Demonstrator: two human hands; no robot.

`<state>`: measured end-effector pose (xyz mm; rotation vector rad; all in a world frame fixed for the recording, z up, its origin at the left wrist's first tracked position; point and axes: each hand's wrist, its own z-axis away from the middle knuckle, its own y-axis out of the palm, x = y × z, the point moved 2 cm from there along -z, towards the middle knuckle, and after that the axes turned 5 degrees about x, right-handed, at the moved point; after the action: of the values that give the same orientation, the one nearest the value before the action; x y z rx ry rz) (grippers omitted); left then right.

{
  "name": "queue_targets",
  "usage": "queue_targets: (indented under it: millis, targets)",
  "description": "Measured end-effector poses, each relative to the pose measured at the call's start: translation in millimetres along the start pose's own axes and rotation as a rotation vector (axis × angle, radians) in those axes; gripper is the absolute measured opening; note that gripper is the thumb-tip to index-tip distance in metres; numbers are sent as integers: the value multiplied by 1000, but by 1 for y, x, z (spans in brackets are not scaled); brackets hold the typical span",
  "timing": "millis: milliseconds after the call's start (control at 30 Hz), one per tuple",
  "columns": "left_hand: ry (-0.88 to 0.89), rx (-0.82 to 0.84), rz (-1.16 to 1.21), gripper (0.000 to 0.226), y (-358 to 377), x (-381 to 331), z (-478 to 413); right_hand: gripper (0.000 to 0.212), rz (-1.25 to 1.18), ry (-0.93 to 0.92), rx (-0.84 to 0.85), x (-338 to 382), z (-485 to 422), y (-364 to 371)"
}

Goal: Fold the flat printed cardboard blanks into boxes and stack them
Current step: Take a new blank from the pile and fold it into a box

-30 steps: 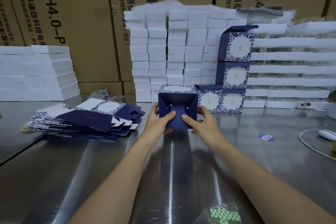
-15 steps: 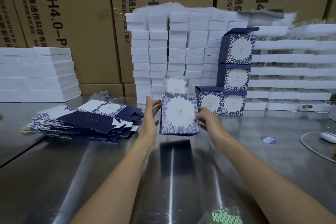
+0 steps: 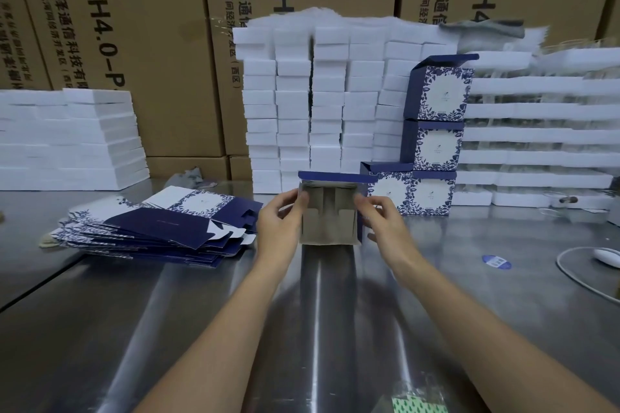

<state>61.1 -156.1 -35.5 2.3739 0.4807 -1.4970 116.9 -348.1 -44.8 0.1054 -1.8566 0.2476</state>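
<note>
Two bare forearms reach forward over a shiny steel counter [image 3: 201,312]. Between the hands, near the middle of the counter, is a folded box [image 3: 328,211], navy outside, with its open side turned towards the viewer so the plain grey inside and its folded base flaps show. The left hand [image 3: 278,225] grasps the box's left wall, thumb on the front rim. The right hand [image 3: 385,228] grasps the right wall, fingers curled over its edge. Whether the box rests on the counter or is held just above it cannot be told. Towards the counter's left edge lies a fanned pile of flat blanks [image 3: 151,228], navy and white with a blue leaf print. Just beyond the right hand, near the back edge, stand four finished boxes [image 3: 436,147]: two side by side and two more stacked on the right one. Behind them rise columns of white blocks [image 3: 318,104] and tall brown cartons [image 3: 151,43]. Near the right edge lie a round blue sticker [image 3: 496,261] and a white cable [image 3: 577,275].
</note>
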Motion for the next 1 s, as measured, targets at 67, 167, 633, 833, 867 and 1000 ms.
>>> queue_targets:
  millis: [67, 167, 633, 833, 867, 1000]
  targets:
    - [20, -44, -19, 25, -2, 1, -2, 64, 56, -43, -34, 1, -2, 0]
    - [-159, -137, 186, 38, -10, 4, -6, 50, 22, -58, -105, 2, -7, -9]
    - [-212, -79, 237, 22, -9, -5, -4, 15, 898, -897, -421, 48, 26, 0]
    - [48, 44, 102, 43, 3, -19, 4, 24, 1244, -468, 13, 36, 27, 39]
    - [84, 72, 87, 48, 5, -24, 7, 26, 1259, -335, 40, 31, 23, 34]
    - [127, 262, 91, 42, 16, -35, 18, 28, 1209, -87, 98, 13, 17, 9]
